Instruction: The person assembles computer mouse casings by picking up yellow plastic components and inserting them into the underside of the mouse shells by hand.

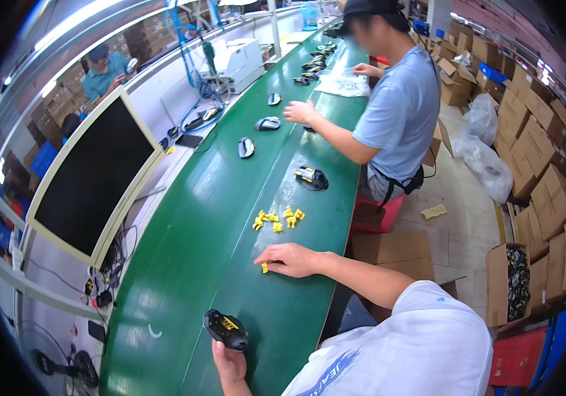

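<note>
My left hand (230, 365) grips a black plastic mouse shell (225, 329) above the green belt, its hollow side up. A yellow part shows inside that shell. My right hand (291, 259) is closed farther along the belt, fingers bent down, with a small yellow plastic piece (264, 267) pinched at the fingertips. Just beyond it lies a loose group of several yellow plastic pieces (277, 225). Farther off, a black mouse shell with yellow on it (312, 177) rests on the belt.
Black-and-grey mouse parts (246, 147) dot the green belt (164, 264). A co-worker (395, 99) stands at its right side, one hand reaching over it. A monitor (95, 178) stands along the left edge. Cardboard boxes (520, 138) and plastic bags (484, 158) fill the right.
</note>
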A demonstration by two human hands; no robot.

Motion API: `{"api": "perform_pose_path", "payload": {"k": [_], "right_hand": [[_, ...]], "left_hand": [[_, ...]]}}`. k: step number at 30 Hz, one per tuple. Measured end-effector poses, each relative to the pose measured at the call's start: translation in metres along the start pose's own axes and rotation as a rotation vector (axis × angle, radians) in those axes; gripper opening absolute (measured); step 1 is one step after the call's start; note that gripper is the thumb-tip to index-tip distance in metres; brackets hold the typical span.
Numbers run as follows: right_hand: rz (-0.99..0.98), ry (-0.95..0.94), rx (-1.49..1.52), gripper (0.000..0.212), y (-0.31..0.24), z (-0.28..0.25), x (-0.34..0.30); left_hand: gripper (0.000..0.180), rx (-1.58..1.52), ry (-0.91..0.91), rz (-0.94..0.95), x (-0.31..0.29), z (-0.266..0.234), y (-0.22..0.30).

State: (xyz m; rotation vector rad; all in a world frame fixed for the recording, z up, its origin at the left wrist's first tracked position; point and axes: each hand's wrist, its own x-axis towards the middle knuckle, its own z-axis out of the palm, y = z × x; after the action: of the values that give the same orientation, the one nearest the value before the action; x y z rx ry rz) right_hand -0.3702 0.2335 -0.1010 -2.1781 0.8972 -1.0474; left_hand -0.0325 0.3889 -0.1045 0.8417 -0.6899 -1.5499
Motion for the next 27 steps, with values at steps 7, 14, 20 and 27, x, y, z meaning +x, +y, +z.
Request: {"api": "perform_pose_path", "payload": {"k": [7,14,20,27], "right_hand": [[0.087,-0.004,-0.281,0.022,-0.043,0.015,-0.024],[0.191,-0.060,-0.191,0.018,-0.056,0.015,-0.025],[0.553,-0.262,0.123,0.024,-0.099,0.027,-0.009],[0.459,-0.547,0.159,0.036,-0.127,0.049,-0.003]], "left_hand": [[0.070,0.027,-0.156,-0.027,0.004,-0.003,0.005],[0.080,0.006,-0.184,-0.095,-0.001,-0.010,0.006],[0.079,0.008,-0.189,-0.107,0.000,-0.018,0.005],[0.075,-0.013,-0.218,-0.131,-0.002,-0.019,0.004]]}}
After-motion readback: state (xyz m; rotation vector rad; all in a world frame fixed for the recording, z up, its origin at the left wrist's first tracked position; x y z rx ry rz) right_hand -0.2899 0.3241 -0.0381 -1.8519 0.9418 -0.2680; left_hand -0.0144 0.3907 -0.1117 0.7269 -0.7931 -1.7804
